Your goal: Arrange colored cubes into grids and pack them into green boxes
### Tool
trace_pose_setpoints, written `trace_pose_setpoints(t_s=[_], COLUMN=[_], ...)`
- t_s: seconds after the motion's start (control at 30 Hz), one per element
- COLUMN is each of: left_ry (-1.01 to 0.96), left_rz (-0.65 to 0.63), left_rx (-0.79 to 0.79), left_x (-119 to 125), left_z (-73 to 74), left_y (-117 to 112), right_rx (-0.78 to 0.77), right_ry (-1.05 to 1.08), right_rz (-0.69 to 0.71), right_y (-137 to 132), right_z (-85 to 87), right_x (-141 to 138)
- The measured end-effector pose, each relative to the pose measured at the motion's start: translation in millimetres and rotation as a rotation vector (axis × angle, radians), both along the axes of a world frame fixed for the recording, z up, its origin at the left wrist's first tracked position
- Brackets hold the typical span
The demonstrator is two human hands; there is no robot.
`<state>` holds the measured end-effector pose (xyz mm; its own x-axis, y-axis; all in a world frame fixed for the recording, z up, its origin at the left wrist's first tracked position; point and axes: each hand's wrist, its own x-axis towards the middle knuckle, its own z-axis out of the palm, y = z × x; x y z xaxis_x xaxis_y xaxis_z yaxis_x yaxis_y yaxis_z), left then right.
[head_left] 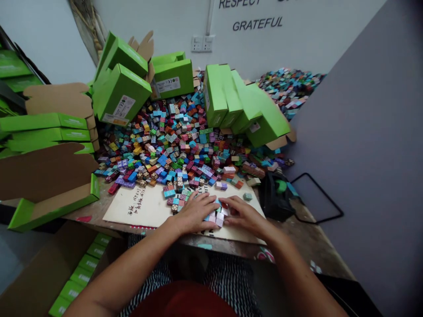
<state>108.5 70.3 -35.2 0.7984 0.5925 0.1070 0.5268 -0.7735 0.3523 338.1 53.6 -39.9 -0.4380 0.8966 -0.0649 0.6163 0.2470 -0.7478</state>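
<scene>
Small patterned blocks (219,219) form a tight cluster, pale pink and light blue on top, on the cream cardboard sheet (148,211) before me. My left hand (198,212) lies flat across the left side of this cluster, fingers stretched out and hiding part of it. At the cluster's right side, my right hand (243,215) is curled, its thumb and fingertips gripping the edge blocks. More loose blocks (178,200) lie just beyond my left hand. A single green block (247,197) sits apart, above my right hand.
A large heap of mixed blocks (172,141) covers the table behind the sheet. Open green boxes (124,94) stand at the back left, more green boxes (228,99) at the back right. A black tape dispenser (277,198) and a grey partition (357,154) border the right side.
</scene>
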Motion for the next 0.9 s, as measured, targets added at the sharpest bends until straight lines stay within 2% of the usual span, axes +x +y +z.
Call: trace_pose_setpoints(t_s=[0.1,0.2,0.33,0.4,0.43,0.63,0.73,0.9], left_ry=[0.021,0.020,-0.014,-0.034,-0.039,0.018,0.024,-0.029], left_rz=[0.019,0.047,0.050,0.054,0.057,0.035,0.043,0.064], left_rx=[-0.029,-0.030,-0.015,-0.003,-0.004,-0.085,-0.093,-0.047], left_x=[4.3,9.9,15.5,16.7,16.5,-1.0,-7.5,3.7], left_z=[4.3,5.6,2.7,1.5,1.4,5.1,4.4,-0.2], left_y=[0.3,0.3,-1.3,-2.1,-2.0,6.2,9.4,6.9], right_rx=[-0.010,0.038,0.265,0.382,0.394,0.070,0.063,0.124], right_ry=[0.023,0.045,-0.107,-0.201,-0.202,0.098,0.121,0.074], right_rz=[-0.028,-0.131,-0.330,-0.437,-0.465,-0.412,-0.425,-0.344], right_y=[3.5,-0.6,-19.4,-31.7,-37.5,-50.5,-47.4,-44.3], right_z=[-2.0,-7.8,-11.6,-9.7,-8.5,-9.5,-11.2,-10.2], right_x=[0.7,5.7,14.5,11.7,7.3,-34.2,-40.4,-26.2])
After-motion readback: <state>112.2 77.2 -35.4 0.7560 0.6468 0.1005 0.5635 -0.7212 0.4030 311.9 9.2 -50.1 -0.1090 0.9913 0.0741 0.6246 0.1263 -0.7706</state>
